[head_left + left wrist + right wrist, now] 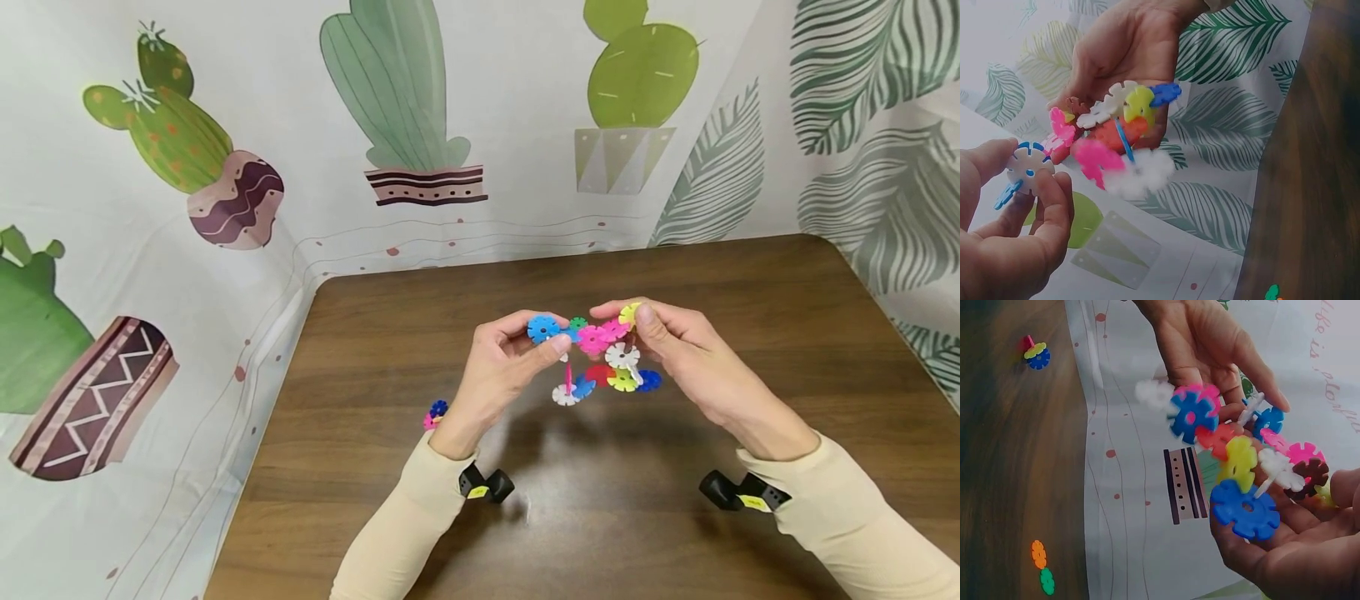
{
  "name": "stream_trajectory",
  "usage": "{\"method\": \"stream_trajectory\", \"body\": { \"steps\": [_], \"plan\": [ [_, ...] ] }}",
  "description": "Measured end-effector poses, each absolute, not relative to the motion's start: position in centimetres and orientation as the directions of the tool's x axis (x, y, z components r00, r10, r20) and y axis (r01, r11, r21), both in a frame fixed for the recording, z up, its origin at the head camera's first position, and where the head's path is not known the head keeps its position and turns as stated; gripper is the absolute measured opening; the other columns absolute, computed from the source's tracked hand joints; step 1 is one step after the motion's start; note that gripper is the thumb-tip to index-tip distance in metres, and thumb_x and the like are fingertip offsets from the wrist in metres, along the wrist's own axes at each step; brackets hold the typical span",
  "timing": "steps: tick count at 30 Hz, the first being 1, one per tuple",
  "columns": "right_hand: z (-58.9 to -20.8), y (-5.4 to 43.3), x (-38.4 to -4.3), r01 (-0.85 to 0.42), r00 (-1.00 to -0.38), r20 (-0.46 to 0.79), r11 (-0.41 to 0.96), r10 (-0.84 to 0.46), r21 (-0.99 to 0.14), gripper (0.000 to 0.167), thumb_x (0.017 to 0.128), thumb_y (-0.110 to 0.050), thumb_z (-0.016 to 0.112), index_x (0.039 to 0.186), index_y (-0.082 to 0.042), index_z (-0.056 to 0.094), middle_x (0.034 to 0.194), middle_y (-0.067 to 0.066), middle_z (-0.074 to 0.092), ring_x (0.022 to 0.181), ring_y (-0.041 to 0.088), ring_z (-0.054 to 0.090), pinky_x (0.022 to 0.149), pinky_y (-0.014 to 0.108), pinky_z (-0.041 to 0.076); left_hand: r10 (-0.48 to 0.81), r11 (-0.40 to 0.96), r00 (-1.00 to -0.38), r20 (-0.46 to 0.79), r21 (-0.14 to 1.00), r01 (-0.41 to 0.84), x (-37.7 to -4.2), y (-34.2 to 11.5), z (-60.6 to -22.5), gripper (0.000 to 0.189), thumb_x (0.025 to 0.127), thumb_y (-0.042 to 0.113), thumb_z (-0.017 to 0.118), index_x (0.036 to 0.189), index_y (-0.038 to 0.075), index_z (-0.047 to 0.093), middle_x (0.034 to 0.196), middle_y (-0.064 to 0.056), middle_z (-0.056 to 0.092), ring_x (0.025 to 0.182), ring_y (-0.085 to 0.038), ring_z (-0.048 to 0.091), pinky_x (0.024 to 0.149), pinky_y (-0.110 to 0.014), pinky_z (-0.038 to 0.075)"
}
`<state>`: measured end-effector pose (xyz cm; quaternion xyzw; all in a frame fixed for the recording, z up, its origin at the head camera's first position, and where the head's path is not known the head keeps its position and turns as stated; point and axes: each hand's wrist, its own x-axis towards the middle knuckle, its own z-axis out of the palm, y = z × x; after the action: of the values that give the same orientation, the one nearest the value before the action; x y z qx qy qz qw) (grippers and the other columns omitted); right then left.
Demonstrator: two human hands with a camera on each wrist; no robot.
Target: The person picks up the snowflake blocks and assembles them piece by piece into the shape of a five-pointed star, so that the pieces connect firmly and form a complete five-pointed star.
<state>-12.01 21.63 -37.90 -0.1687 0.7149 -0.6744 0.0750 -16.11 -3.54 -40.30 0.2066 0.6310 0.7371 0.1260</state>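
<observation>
Above the table, both hands hold slotted plastic snowflake discs, linked into a loop-like chain of pink, white, yellow, red and blue pieces. My left hand pinches a white disc with blue discs slotted to it, at the left end. I cannot tell whether these are joined to the pink ones. On the other side my right hand pinches a yellow disc between thumb and fingers. A dark blue disc lies over the right fingers in the right wrist view. Lower discs, including a red one, hang between the hands.
On the brown wooden table, a small cluster with a blue disc sits by the left wrist. Orange and green discs lie on it in the right wrist view. A cactus-printed cloth hangs behind.
</observation>
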Motion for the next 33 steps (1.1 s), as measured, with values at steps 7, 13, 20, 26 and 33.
{"method": "stream_trajectory", "body": {
  "steps": [7, 13, 20, 26, 33],
  "plan": [
    [-37.9, 21.6, -11.8, -0.101, -0.923, 0.076, 0.045, -0.378, -0.994, 0.036, 0.117, -0.023, 0.042, 0.146, -0.006, 0.054, 0.118, 0.003, 0.076, 0.104, 0.018, 0.077, 0.084, 0.029, 0.065, 0.448, -0.164, -0.884, 0.136, 0.984, 0.069, -16.0, -3.6, -40.2, 0.032, 0.096, 0.018, 0.082, 0.121, -0.001, 0.075, 0.103, -0.001, 0.076, 0.091, -0.013, 0.075, 0.093, -0.026, 0.065],
    [-38.1, 21.2, -11.5, -0.145, -0.94, 0.115, 0.07, -0.322, -0.987, 0.039, 0.103, -0.002, 0.068, 0.139, -0.013, 0.059, 0.114, 0.003, 0.072, 0.092, 0.018, 0.074, 0.073, 0.028, 0.065, 0.452, -0.148, -0.882, 0.132, 0.986, 0.072, -16.0, -3.5, -40.4, 0.033, 0.097, 0.015, 0.081, 0.123, -0.004, 0.073, 0.102, 0.0, 0.076, 0.09, -0.012, 0.075, 0.093, -0.027, 0.065],
    [-38.3, 20.4, -11.3, -0.185, -0.973, 0.157, 0.16, -0.171, -0.97, 0.04, 0.095, 0.0, 0.079, 0.128, -0.014, 0.063, 0.103, -0.001, 0.073, 0.077, 0.018, 0.067, 0.061, 0.027, 0.059, 0.461, -0.138, -0.875, 0.15, 0.986, 0.096, -15.9, -3.1, -40.4, 0.027, 0.097, 0.013, 0.081, 0.12, 0.002, 0.075, 0.105, 0.001, 0.076, 0.091, -0.014, 0.075, 0.093, -0.027, 0.065],
    [-38.2, 20.2, -11.3, -0.181, -0.98, 0.161, 0.193, -0.118, -0.964, 0.037, 0.093, -0.001, 0.081, 0.122, -0.015, 0.065, 0.099, -0.003, 0.071, 0.074, 0.019, 0.066, 0.06, 0.028, 0.06, 0.455, -0.164, -0.871, 0.186, 0.979, 0.123, -15.8, -3.0, -40.4, 0.032, 0.095, 0.021, 0.084, 0.12, 0.002, 0.076, 0.106, -0.002, 0.077, 0.092, -0.014, 0.075, 0.093, -0.028, 0.065],
    [-38.0, 20.2, -11.3, -0.158, -0.985, 0.141, 0.191, -0.101, -0.969, 0.036, 0.092, -0.003, 0.083, 0.121, -0.015, 0.066, 0.097, -0.002, 0.072, 0.072, 0.02, 0.066, 0.06, 0.028, 0.06, 0.439, -0.166, -0.878, 0.19, 0.978, 0.129, -15.8, -2.8, -40.3, 0.029, 0.094, 0.017, 0.084, 0.119, 0.002, 0.078, 0.112, -0.014, 0.079, 0.098, -0.013, 0.078, 0.097, -0.033, 0.065]
  ]
}}
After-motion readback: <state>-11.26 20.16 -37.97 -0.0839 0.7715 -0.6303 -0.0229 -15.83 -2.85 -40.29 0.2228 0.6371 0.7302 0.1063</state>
